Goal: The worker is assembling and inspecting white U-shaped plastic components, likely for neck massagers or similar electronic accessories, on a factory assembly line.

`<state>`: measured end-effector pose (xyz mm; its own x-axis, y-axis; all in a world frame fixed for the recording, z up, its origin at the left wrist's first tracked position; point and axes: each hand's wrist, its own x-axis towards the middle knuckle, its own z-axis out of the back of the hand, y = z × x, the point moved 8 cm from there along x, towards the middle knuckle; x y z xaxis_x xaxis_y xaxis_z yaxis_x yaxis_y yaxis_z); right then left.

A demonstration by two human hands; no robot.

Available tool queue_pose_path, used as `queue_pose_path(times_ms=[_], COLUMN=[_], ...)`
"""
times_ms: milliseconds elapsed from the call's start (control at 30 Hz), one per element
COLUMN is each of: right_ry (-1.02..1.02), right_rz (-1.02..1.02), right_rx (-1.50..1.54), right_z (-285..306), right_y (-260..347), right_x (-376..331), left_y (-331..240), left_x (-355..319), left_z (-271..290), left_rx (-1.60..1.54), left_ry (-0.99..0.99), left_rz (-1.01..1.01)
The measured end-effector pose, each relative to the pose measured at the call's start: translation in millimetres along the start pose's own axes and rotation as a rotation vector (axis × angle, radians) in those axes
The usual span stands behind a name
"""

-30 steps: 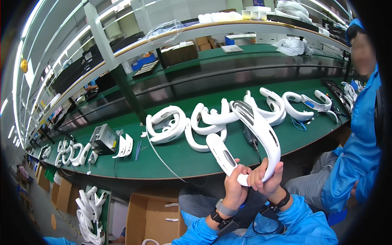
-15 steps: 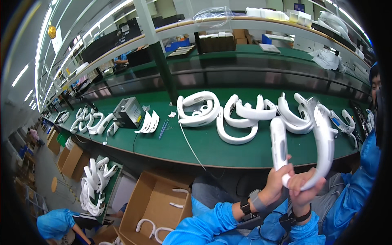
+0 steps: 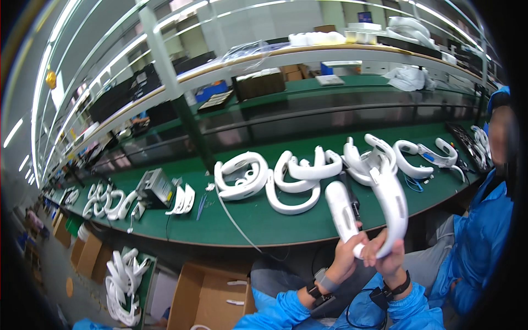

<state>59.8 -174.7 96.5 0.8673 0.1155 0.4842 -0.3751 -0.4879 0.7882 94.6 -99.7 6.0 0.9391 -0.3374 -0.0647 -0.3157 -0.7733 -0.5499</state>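
A white U-shaped neck fan (image 3: 395,206) is held up over the bench's front edge, its two arms pointing away from me. My left hand (image 3: 346,257) is closed around the curve on its left side. My right hand (image 3: 388,257) grips the same curve close beside it, fingers wrapped on the right arm's base. Between the fan's arms shows a dark, stick-like tool (image 3: 352,199), partly hidden; whether it touches my left hand I cannot tell. Behind lie more white U-shaped fans (image 3: 294,206) and a further coiled group (image 3: 242,176) on the green bench (image 3: 253,226).
A cardboard box (image 3: 212,291) with white pieces stands below the bench. Left are a metal-cased box (image 3: 155,188), white curved shells (image 3: 183,199) and blue tweezers (image 3: 201,206). A blue cable (image 3: 413,184) lies right. A co-worker in a blue sleeve (image 3: 477,242) sits close on my right.
The view has swung right, and the bench things sit further left and lower. Both hands keep hold of the fan, which has tilted. The dark tool and blue cable now show.
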Motion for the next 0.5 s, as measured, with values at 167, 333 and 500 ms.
queue_pose_path(times_ms=[167,333,500], right_ry=[-0.223,-0.166,0.107], right_rz=[-0.035,-0.182,0.255], right_rx=[0.069,0.074,0.329], right_z=[24,31,21], right_y=[-11,-13,65], right_x=[-9,-5,12], left_y=[18,33,-5], left_x=[-10,-14,-41], left_z=[10,22,-13], left_rx=[-0.105,0.059,0.210], left_ry=[-0.067,-0.049,0.170], left_rz=[-0.109,-0.110,-0.244])
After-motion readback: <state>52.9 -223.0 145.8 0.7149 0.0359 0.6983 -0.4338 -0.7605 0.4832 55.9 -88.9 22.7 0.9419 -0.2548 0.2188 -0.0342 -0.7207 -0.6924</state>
